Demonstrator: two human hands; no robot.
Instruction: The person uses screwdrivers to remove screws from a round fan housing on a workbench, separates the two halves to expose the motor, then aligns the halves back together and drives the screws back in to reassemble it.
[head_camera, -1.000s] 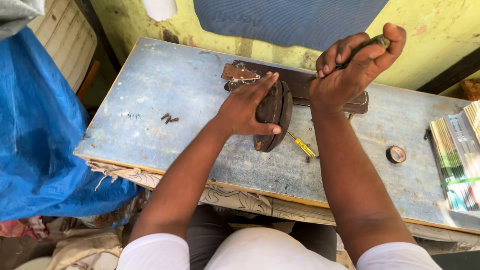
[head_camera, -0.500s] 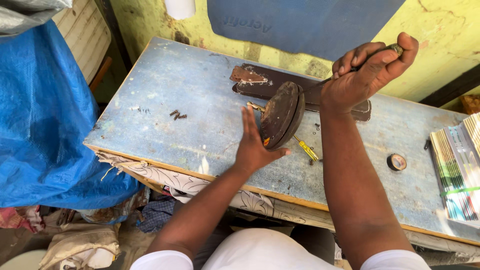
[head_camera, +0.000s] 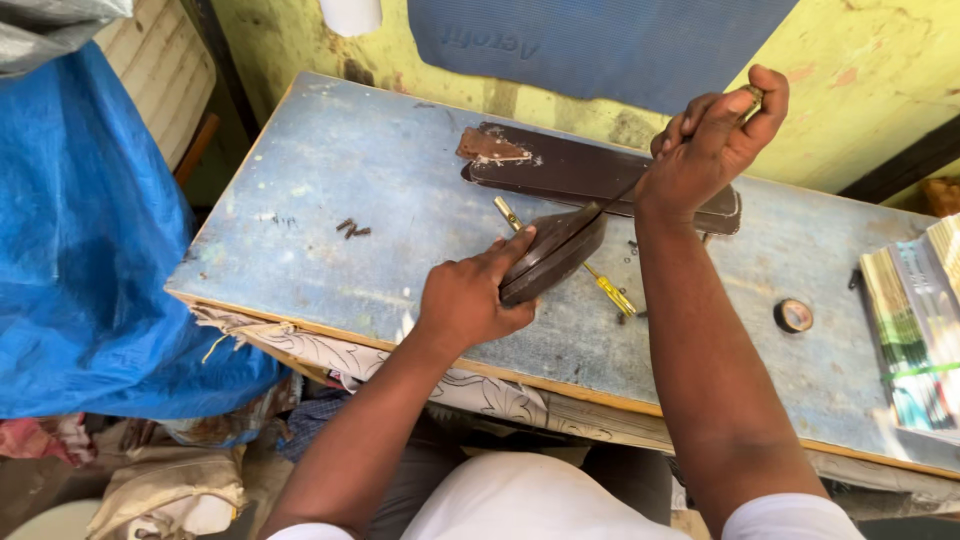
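Note:
My left hand (head_camera: 470, 295) grips a dark brown curved plate-like part (head_camera: 555, 250), holding it tilted just above the worn blue tabletop (head_camera: 330, 170). My right hand (head_camera: 715, 140) is raised above the far side of the table, fingers pinched on a small brass-coloured piece (head_camera: 752, 95); a thin dark wire runs from it down toward the brown part. A yellow-handled screwdriver (head_camera: 600, 283) lies on the table beneath the brown part. Behind it lies a long dark brown bar (head_camera: 570, 165) with a rusty end.
A few small dark screws (head_camera: 352, 229) lie left of centre. A small roll of tape (head_camera: 794, 316) sits at the right, beside a stack of striped flat packs (head_camera: 915, 330). A blue tarpaulin (head_camera: 80, 250) hangs left of the table; a yellow wall stands behind.
My left hand moved from under the brown part to grip its near edge, and the part tipped from standing on edge to lying flatter. My right hand stayed raised.

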